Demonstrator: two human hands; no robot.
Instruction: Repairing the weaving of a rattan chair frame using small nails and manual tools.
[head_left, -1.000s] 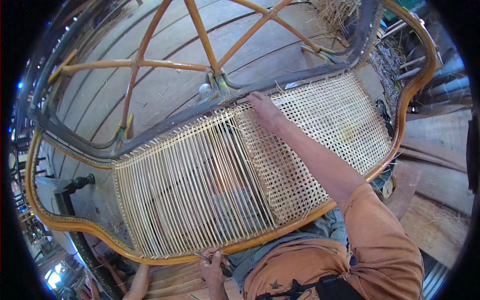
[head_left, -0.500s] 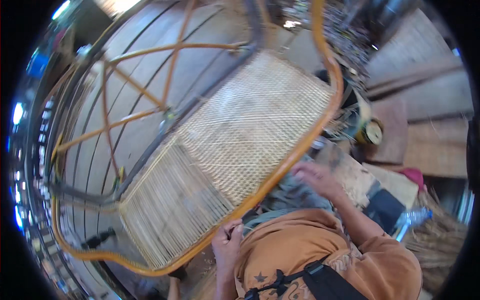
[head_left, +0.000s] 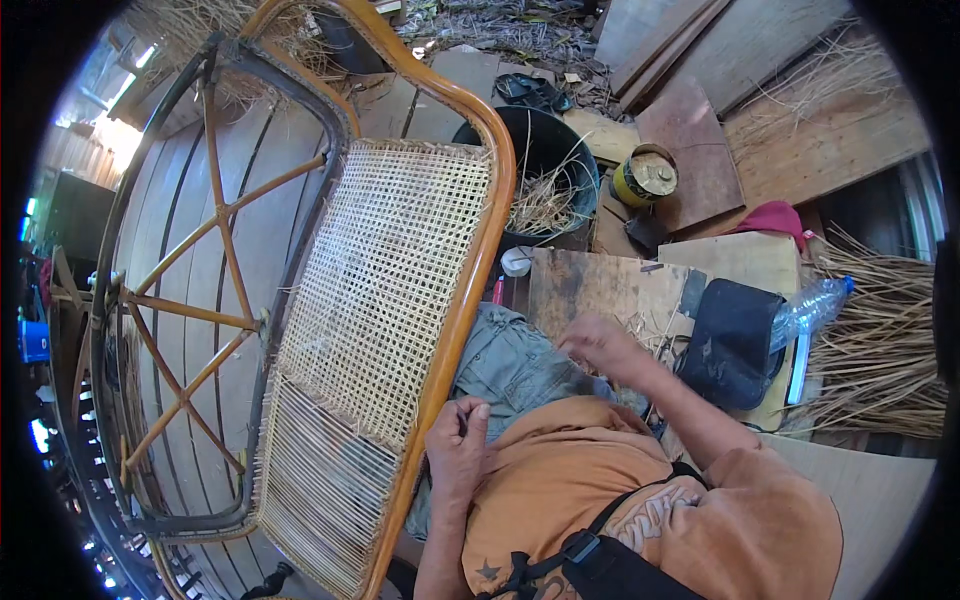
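A rattan chair frame (head_left: pixel 467 310) with a glossy orange-brown rim lies tilted across my lap. Its woven cane panel (head_left: pixel 385 240) has an open lattice in the upper part. Below that, only parallel cane strands (head_left: pixel 325 470) run across the panel. My left hand (head_left: pixel 458 445) is closed beside the rim's near edge, thumb against the curled fingers; whatever it holds is hidden. Over my lap, my right hand (head_left: pixel 603 347) hovers apart from the frame with its fingers drawn together, slightly blurred. Anything between those fingers is too fine to make out.
A dark bucket (head_left: pixel 590 175) with cane scraps stands beyond the frame. Nearby are a yellow-black tin (head_left: pixel 645 178), a wooden board (head_left: pixel 600 290), a black pouch (head_left: pixel 733 345) and a clear plastic bottle (head_left: pixel 815 305). Bundled cane strips (head_left: pixel 880 345) lie at far right.
The view has swung right, so the chair frame appears farther left and more upright, and the bucket and board show more. Both hands keep their closed shapes; the right one is slightly nearer my body.
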